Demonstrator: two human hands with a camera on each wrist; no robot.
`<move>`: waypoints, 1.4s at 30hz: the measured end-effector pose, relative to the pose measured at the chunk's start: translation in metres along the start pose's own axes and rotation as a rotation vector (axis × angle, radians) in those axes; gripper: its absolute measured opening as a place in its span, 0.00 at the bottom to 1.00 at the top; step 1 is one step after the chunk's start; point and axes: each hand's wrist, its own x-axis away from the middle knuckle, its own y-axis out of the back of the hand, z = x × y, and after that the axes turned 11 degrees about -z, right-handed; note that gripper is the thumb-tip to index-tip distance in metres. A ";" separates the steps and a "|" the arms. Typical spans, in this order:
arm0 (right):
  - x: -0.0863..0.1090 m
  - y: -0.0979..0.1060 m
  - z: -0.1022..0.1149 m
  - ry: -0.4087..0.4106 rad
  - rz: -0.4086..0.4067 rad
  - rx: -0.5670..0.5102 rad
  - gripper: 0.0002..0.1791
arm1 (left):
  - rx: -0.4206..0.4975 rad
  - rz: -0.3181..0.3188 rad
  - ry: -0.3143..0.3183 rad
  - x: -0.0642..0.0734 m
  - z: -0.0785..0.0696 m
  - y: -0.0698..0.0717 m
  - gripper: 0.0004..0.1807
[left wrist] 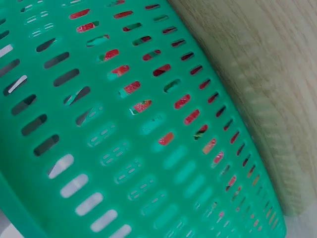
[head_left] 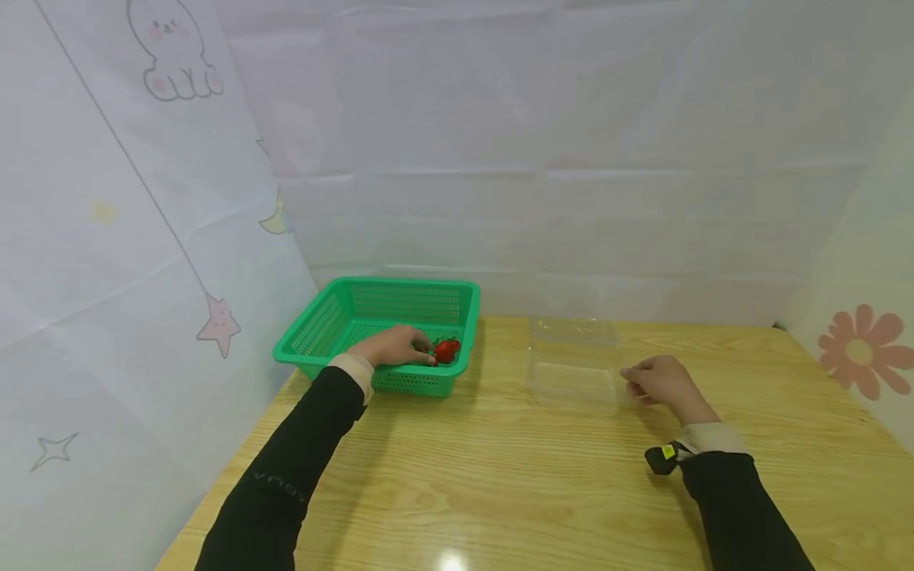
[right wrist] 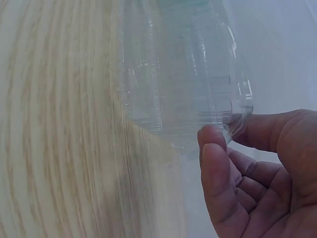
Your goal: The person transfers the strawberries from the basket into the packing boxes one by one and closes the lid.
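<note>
My left hand (head_left: 396, 345) reaches over the near rim of a green slotted basket (head_left: 403, 283), its fingers down beside red strawberries (head_left: 447, 350) with green leaves. Whether those fingers grip a strawberry is hidden. In the left wrist view the basket wall (left wrist: 69, 114) blocks the hand, and red and green show through its slots. On the right, a clear plastic box (head_left: 574, 373) with its lid raised stands on the table. My right hand (head_left: 664, 385) pinches the box's edge at its right side; in the right wrist view thumb and fingers (right wrist: 215, 173) meet at the clear rim.
The wooden table (head_left: 457, 476) carries both containers, the basket left of the box. Behind them hangs a white cloth (head_left: 571, 159), with a printed cloth (head_left: 143, 317) along the left side and a flower print (head_left: 860, 351) at the right.
</note>
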 end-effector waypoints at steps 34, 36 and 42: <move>0.015 -0.010 0.006 -0.065 -0.019 -0.144 0.22 | -0.129 0.186 -0.055 -0.019 -0.010 -0.020 0.14; 0.015 -0.011 0.005 -0.065 -0.020 -0.150 0.22 | -0.130 0.190 -0.038 -0.018 -0.011 -0.020 0.14; 0.015 -0.016 0.003 -0.062 -0.030 -0.148 0.23 | -0.140 0.197 0.022 -0.015 -0.011 -0.021 0.13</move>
